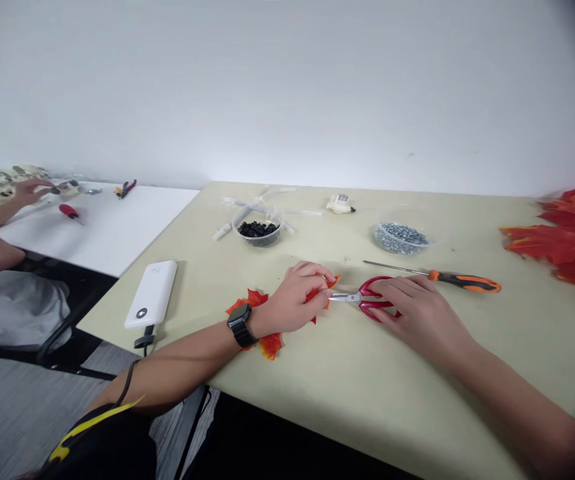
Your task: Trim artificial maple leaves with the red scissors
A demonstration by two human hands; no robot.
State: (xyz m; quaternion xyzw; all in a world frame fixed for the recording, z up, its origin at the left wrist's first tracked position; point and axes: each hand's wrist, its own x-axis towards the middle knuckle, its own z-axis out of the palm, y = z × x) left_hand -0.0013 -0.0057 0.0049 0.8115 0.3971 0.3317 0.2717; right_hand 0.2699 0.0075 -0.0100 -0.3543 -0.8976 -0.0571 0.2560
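My left hand (300, 297), with a black watch (240, 323) at the wrist, is closed in a pinch on a red-orange artificial maple leaf (334, 281). The palm and fingers hide much of that leaf. Under the wrist more red-orange leaf (270, 347) lies on the table; I cannot tell whether it is a separate one. My right hand (412, 303) grips the red handles of a pair of scissors (350, 298). Their blades point left, and the tips reach the fingertips of my left hand beside the leaf.
Behind my hands stand a tub of black pieces (260, 230) and a tub of silvery metal pieces (401, 239). A screwdriver (467, 281) lies to the right, more maple leaves (574, 233) beyond. A cabled white power bank (152, 293) is left. A co-worker's hand (32, 190) handles parts at another table.
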